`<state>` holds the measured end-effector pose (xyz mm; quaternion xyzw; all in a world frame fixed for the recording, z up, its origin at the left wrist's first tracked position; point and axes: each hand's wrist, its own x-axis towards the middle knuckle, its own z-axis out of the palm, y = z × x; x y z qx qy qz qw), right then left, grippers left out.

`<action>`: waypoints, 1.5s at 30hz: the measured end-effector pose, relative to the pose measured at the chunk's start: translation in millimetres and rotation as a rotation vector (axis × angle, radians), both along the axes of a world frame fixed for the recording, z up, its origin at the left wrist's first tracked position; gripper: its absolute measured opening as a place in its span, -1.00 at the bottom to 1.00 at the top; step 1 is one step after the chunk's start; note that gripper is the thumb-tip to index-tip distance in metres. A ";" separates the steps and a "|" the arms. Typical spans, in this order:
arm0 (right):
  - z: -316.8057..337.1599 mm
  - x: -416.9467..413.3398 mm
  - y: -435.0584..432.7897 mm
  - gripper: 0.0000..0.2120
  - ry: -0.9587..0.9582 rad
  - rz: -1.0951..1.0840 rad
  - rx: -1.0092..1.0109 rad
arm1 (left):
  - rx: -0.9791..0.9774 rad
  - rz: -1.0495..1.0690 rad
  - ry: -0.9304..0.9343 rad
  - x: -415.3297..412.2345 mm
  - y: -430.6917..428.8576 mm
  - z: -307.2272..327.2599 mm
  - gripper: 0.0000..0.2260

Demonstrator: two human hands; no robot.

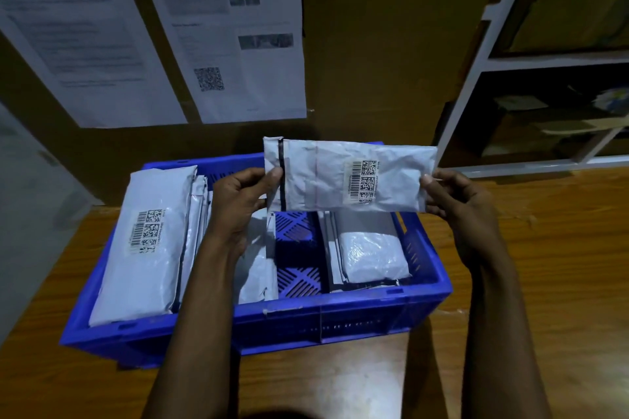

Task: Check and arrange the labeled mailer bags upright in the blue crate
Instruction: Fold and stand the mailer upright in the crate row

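We hold one bag (350,175) flat above the crate (340,313), label (363,182) facing us. Our left hand (243,196) pinches its folded end and our right hand (456,204) pinches the other end. Below, the left stack (146,241) leans against the crate's left wall, and another bag (371,253) lies flat at the right. The risk, as we judge it: slid into the open middle gap, this soft bag could slump or tip the leaning stack, hiding labels.

Reaching forward with both forearms; pinching bag (335,180) by its left end with left hand (238,202), thumb in front; pinching right end with right hand (459,207) likewise
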<state>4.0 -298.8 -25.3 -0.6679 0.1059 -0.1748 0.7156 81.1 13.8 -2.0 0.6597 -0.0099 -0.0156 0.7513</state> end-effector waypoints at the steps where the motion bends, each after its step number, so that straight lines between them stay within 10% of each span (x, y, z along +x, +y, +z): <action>1: 1.9 0.1 1.2 -0.77 0.003 0.008 0.006 | -0.008 -0.011 0.008 -0.1 0.1 0.8 -0.93; 13: 18.0 -4.1 11.8 -0.71 0.068 0.071 0.015 | -0.067 -0.070 0.085 -3.5 8.8 3.8 -0.67; 20: 25.6 -5.0 20.3 -0.32 0.111 0.112 -0.106 | -0.006 -0.109 0.072 0.3 14.9 14.8 -0.70; 30: 57.0 -7.9 59.7 -0.79 0.232 0.545 -0.387 | 0.151 -0.340 0.127 12.8 18.5 50.2 -0.72; 38: 48.2 4.6 79.6 -0.67 0.258 0.325 -0.226 | -0.242 -0.061 0.259 2.2 20.2 27.5 -0.67; 45: 38.4 19.4 103.0 -0.67 0.326 0.293 -0.054 | 0.021 -0.011 0.303 -29.8 17.5 16.8 -0.79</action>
